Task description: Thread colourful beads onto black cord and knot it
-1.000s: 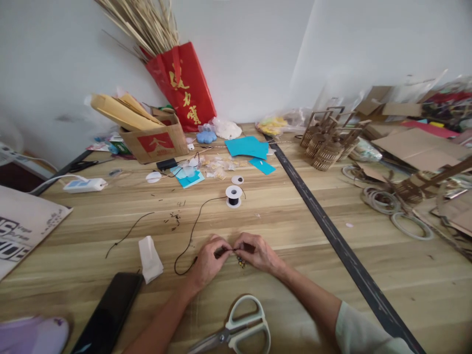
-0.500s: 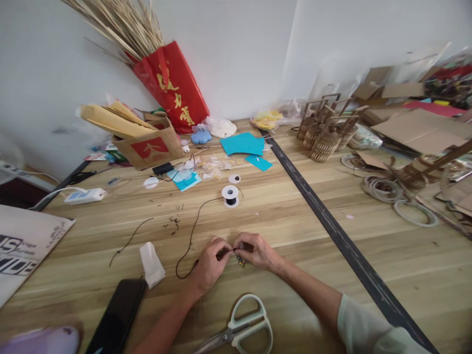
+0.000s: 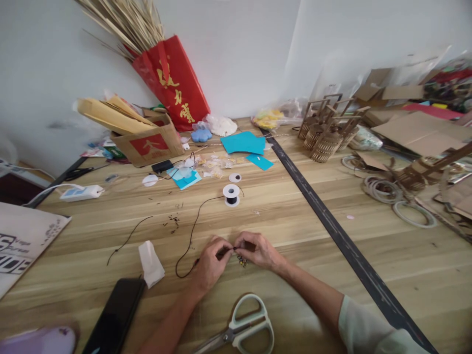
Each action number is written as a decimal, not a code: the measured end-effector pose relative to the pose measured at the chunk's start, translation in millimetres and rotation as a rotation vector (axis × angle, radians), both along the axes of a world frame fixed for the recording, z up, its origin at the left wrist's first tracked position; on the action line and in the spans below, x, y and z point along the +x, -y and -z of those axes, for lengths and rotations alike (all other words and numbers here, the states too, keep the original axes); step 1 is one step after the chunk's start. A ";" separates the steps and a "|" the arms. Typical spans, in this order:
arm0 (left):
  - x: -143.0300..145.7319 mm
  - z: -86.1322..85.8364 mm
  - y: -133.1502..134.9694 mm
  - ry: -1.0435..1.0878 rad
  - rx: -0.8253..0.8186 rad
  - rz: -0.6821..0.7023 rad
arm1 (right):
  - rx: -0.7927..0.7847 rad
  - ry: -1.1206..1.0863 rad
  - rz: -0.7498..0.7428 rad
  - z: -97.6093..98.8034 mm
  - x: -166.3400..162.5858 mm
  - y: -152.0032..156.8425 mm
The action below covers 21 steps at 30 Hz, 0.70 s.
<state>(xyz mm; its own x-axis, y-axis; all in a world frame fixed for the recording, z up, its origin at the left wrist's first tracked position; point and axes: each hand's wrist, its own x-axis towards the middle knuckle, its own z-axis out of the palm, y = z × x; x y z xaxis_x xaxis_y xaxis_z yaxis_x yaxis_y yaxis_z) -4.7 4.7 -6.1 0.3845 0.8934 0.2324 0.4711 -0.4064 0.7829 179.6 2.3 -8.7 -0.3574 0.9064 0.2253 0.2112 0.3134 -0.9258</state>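
Note:
My left hand point(image 3: 209, 261) and my right hand point(image 3: 257, 250) meet over the wooden table point(image 3: 280, 216), fingertips pinched together on a thin black cord point(image 3: 191, 236). The cord loops left of my left hand and runs up to a small white spool point(image 3: 231, 193). A few small coloured beads point(image 3: 241, 261) hang or lie just under my right fingers. Whether the beads sit on the cord I cannot tell.
White-handled scissors point(image 3: 241, 329) lie near the front edge, a black phone point(image 3: 114, 317) and folded tissue point(image 3: 151, 263) to the left. A loose cord piece point(image 3: 129, 238), cardboard box point(image 3: 145, 142), red bag point(image 3: 173, 88), blue paper point(image 3: 244, 143) and wooden lattice models point(image 3: 326, 132) stand farther back.
Both hands stay pinched on the cord in the same spot. Only the view has shifted slightly.

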 end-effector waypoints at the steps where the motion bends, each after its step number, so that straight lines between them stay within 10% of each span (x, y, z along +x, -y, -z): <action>1: -0.2 0.0 -0.1 -0.002 0.003 0.003 | 0.000 0.006 0.001 0.3 0.0 0.0; 21: 2.3 -2.2 3.7 -0.027 0.206 -0.019 | 0.036 0.055 -0.039 -8.1 1.1 1.5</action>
